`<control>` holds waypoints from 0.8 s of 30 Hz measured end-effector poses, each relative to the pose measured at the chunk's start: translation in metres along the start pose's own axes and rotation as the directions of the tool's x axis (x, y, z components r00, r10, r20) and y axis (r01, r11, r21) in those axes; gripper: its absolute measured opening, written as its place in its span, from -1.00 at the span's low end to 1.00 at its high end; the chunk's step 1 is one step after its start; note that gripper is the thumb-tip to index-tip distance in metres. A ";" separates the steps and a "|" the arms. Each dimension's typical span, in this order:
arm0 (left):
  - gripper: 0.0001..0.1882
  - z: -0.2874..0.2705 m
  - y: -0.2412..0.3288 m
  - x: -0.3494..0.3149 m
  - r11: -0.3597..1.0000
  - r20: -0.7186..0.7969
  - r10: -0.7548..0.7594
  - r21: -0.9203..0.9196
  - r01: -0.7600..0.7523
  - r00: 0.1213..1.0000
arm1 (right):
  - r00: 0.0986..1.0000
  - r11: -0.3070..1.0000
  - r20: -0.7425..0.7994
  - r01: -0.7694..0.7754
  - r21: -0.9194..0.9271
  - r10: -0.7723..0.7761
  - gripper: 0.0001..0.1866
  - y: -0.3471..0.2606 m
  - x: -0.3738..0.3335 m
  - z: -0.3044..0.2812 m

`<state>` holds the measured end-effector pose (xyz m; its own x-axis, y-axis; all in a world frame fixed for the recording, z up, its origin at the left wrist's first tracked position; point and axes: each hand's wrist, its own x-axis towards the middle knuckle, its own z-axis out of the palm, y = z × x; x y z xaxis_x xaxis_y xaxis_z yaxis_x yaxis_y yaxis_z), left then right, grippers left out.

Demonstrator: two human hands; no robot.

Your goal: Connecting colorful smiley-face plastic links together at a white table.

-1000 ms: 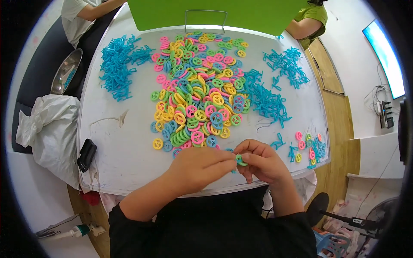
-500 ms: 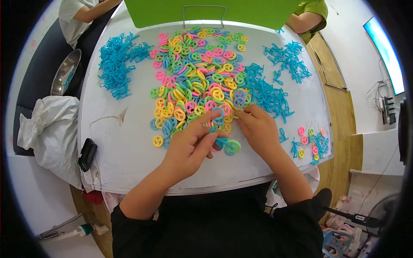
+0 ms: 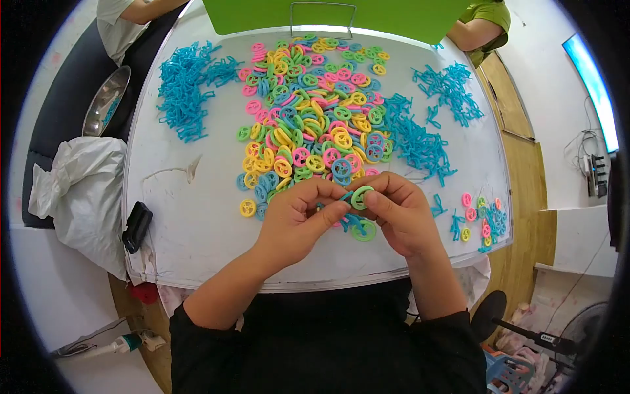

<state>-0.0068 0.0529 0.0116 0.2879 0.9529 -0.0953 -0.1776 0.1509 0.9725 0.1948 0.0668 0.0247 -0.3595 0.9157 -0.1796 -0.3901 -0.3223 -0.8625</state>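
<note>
My left hand (image 3: 295, 220) pinches a small blue plastic frame piece (image 3: 346, 196) between thumb and fingers. Facing it, my right hand (image 3: 401, 213) grips a light green toy wheel (image 3: 360, 197) by its rim. The wheel meets the end of the blue piece; whether it is seated there is too small to tell. Just below the fingers shows a second green wheel (image 3: 365, 230), with more blue plastic beside it. Beyond my hands spreads a heap of pink, yellow, green and blue wheels (image 3: 308, 121).
Blue frame pieces are piled at the left (image 3: 182, 92) and right (image 3: 417, 141), with mixed parts (image 3: 485, 220) at the near right. A black case (image 3: 136, 227) lies by the left edge. A green board (image 3: 341, 16) stands at the back; other people's arms flank it.
My right hand has come from the heap's near edge to my left hand, bringing a green wheel against the blue piece. The whole view has shifted slightly.
</note>
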 end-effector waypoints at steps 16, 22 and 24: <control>-0.73 0.003 0.007 0.002 0.367 0.176 0.646 0.781 -0.505 0.743 | 0.980 0.994 -0.175 0.102 0.025 -0.096 -0.91 0.016 -0.007 0.012; -0.75 -0.001 0.011 0.004 0.352 0.255 0.602 0.766 -0.538 0.757 | 0.970 0.963 -0.162 0.143 -0.226 -0.182 -0.87 0.015 -0.011 0.014; -0.75 0.003 0.012 0.004 0.354 0.280 0.605 0.744 -0.566 0.746 | 0.974 0.980 -0.176 0.114 -0.160 -0.142 -0.87 0.020 -0.008 0.010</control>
<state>-0.0052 0.0582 0.0236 0.3710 0.7280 0.5766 0.4746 -0.6823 0.5561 0.1818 0.0509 0.0134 -0.1451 0.9800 -0.1359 -0.2875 -0.1732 -0.9420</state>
